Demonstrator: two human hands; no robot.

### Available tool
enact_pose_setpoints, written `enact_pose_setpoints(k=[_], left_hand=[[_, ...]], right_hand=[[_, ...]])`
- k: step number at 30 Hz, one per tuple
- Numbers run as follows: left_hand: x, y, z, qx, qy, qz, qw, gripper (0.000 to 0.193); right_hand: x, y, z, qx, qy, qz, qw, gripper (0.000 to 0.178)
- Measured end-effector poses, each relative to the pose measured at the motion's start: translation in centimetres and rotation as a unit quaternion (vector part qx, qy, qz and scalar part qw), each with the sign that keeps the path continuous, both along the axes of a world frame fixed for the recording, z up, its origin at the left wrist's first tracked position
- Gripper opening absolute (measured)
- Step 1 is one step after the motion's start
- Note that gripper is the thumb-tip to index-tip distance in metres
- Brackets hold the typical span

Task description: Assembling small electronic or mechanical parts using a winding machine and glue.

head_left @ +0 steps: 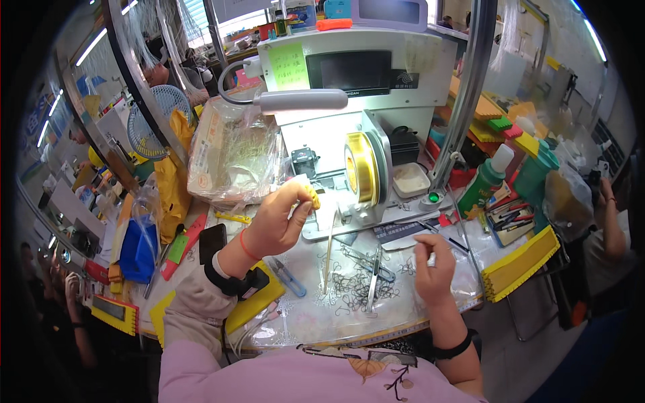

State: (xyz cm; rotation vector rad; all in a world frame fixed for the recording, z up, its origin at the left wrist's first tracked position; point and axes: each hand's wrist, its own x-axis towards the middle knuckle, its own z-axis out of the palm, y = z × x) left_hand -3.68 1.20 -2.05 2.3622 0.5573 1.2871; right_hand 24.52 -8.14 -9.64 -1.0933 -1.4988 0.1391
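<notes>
My left hand (277, 220) is raised in front of the machine, thumb and fingers pinched together, with a yellow cover on a fingertip. Whatever lies in that pinch is too small to make out. To the right, my right hand (433, 270) hovers over the table with curled fingers, its thumb close to the index finger; anything held there does not show. Between the hands lies a scattered pile of small dark fish hooks (355, 301), with metal tweezers (373, 285) on it. A spool of golden line (359, 169) is mounted on the white machine (366, 64).
Blue-handled snips (287, 277) and a thin wooden stick (328, 258) lie near the hooks. A lamp (302, 100) reaches over the work spot. On the right stand a green bottle (485, 181) and a yellow-edged board (523, 263); a blue bin (139, 250) stands left.
</notes>
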Motion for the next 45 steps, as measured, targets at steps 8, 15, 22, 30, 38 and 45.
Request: enact_pose_setpoints(k=[8,15,22,30,38,45], left_hand=[[-0.4,0.1,0.7,0.168,0.137,0.004,0.976,0.013],[-1.1,0.0,0.7,0.162,0.148,0.027,0.975,0.012],[-1.7,0.9,0.6,0.254,0.075,0.109,0.958,0.021],[-1.7,2.0,-0.4,0.226,0.067,0.186,0.954,0.028],[-1.1,2.3,-0.9,0.203,0.079,0.235,0.947,0.013],[-1.1,2.3,-1.2,0.221,0.091,0.232,0.943,0.015]], right_hand=[[0.2,0.2,-0.2,-0.032,-0.037,0.018,0.999,0.009],[-0.6,-1.2,0.5,-0.131,-0.091,0.106,0.982,0.010],[-1.9,-0.9,0.7,-0.164,-0.266,0.250,0.916,0.008],[-2.0,-1.0,0.4,-0.173,-0.283,0.220,0.917,0.008],[0.6,-0.4,-1.4,-0.120,-0.076,0.101,0.985,0.042],[4.0,0.8,-1.6,-0.196,0.136,-0.039,0.970,0.052]])
